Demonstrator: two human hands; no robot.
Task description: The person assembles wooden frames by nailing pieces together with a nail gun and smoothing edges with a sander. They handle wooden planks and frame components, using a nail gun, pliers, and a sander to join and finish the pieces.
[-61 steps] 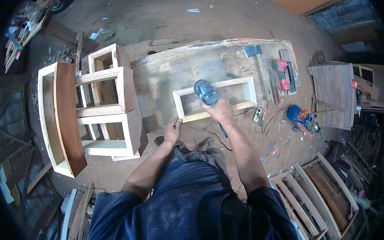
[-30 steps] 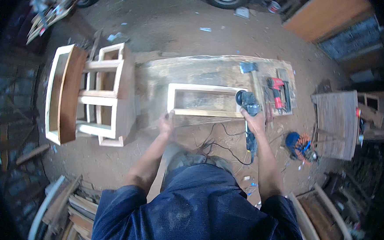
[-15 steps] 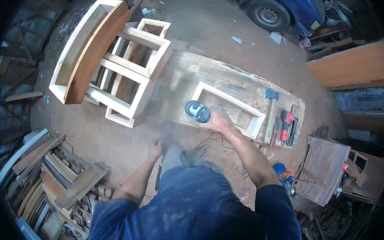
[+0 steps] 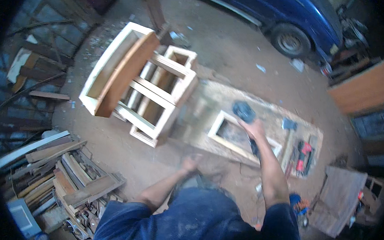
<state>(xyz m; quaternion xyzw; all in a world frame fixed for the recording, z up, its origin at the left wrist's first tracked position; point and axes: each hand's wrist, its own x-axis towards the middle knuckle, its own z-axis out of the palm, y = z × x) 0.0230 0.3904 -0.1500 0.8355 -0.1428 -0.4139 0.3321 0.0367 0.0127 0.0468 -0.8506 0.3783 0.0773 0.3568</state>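
Sawdust-coloured boards make up the long workbench point(image 4: 211, 99) that runs through the middle of the frame, and on it we see a small pale wooden frame point(image 4: 226, 142) lying flat, just right of centre. Our right hand point(image 4: 254, 128) rests at the far rail of that frame, fingers curled down around the body of a dark round sander point(image 4: 244, 111), whose pad sits on the frame's upper corner. Our left hand point(image 4: 190, 163) hangs in the lower middle of the picture, off the bench and touching nothing; it is blurred, so we cannot tell how far its fingers are open.

Right of the frame, on the same bench, lie a hammer point(image 4: 288, 126) and some red-handled tools point(image 4: 303, 155). Upper left of centre stands a stack of larger wooden frames point(image 4: 145, 95) on the dirt floor. Scrap timber point(image 4: 61, 173) is piled at the lower left, and a blue car point(image 4: 290, 20) stands along the top right.
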